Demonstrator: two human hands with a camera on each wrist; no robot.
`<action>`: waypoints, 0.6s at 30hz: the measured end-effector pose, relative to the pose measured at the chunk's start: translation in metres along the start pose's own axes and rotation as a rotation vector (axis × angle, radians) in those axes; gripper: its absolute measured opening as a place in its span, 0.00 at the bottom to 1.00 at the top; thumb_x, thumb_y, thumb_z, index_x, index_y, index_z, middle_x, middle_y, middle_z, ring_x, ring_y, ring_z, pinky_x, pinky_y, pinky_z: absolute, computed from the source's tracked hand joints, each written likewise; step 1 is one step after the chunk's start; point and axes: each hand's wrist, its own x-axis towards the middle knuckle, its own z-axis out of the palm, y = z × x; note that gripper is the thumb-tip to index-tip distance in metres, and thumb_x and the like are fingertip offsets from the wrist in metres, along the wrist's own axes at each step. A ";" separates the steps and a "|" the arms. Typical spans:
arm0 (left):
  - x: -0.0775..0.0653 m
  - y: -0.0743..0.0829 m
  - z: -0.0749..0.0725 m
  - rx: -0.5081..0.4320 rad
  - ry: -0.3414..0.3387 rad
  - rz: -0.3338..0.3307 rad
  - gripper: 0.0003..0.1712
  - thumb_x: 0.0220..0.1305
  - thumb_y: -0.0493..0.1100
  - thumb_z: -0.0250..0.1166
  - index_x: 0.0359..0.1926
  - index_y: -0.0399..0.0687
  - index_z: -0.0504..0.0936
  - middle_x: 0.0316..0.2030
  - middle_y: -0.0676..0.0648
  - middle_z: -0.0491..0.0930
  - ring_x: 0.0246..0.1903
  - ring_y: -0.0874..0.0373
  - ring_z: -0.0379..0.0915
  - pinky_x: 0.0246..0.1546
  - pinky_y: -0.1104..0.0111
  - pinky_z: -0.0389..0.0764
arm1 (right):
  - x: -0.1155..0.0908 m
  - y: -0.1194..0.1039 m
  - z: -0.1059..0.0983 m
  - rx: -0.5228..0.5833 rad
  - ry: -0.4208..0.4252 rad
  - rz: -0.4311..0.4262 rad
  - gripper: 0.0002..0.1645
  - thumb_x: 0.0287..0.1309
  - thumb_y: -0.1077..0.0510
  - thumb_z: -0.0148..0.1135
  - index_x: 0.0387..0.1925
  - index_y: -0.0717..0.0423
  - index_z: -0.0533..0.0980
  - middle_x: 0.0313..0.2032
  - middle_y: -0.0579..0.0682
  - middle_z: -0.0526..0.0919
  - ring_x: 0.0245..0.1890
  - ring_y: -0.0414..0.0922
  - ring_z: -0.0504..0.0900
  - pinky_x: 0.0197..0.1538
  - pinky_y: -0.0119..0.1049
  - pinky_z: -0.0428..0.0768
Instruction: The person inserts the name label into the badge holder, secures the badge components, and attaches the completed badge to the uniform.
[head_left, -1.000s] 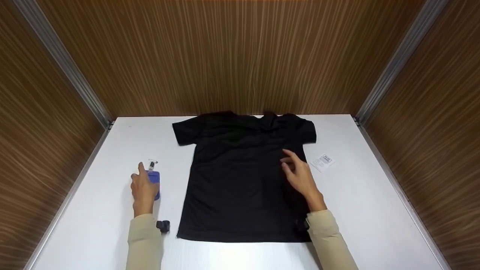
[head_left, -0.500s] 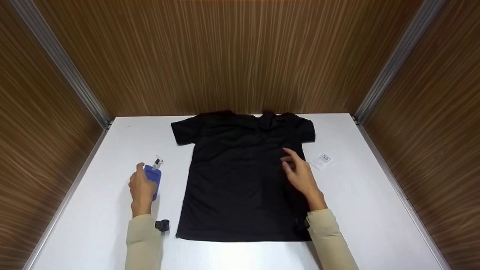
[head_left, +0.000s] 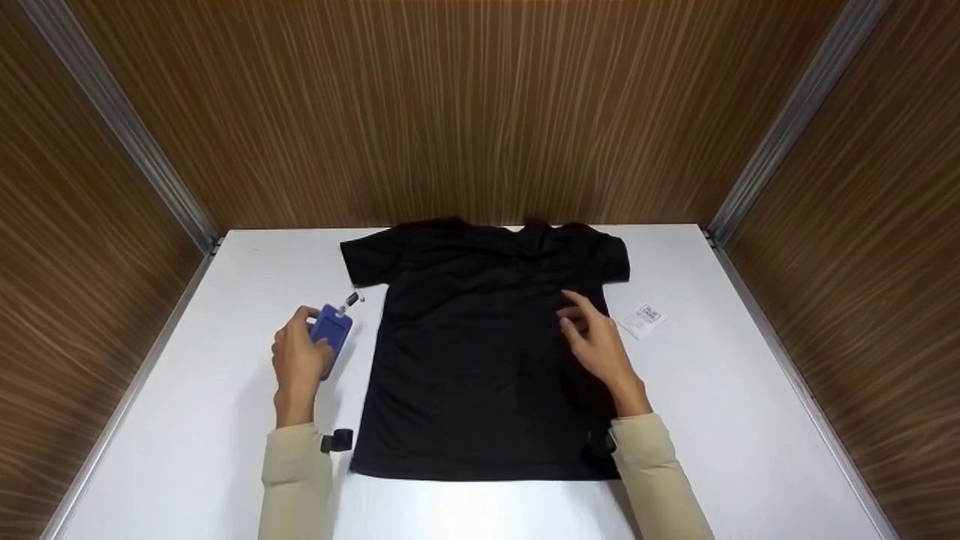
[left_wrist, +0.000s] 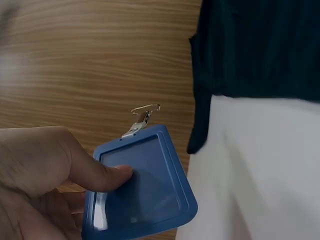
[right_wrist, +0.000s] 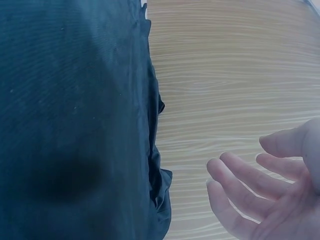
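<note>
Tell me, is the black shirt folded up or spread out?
Spread out. The black shirt lies flat on the white table, with both short sleeves out to the sides.

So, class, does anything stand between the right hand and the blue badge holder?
Nothing visible stands in the way: only the black shirt, spread on the white table, lies below the gap between the right hand and the blue badge holder.
</note>
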 end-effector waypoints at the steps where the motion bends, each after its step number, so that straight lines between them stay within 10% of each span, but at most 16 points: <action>1: 0.000 0.003 0.000 -0.002 0.003 0.008 0.27 0.56 0.27 0.60 0.60 0.39 0.79 0.50 0.29 0.84 0.50 0.30 0.80 0.49 0.38 0.78 | 0.000 -0.001 0.000 0.003 -0.002 0.000 0.28 0.67 0.69 0.62 0.67 0.62 0.73 0.45 0.61 0.90 0.39 0.53 0.89 0.45 0.38 0.85; 18: -0.015 0.058 0.023 -0.087 0.010 0.159 0.20 0.53 0.30 0.69 0.48 0.46 0.89 0.41 0.40 0.90 0.38 0.43 0.87 0.40 0.47 0.81 | 0.002 -0.015 0.004 0.059 -0.047 -0.051 0.27 0.67 0.68 0.62 0.67 0.62 0.74 0.45 0.62 0.90 0.38 0.54 0.90 0.44 0.39 0.87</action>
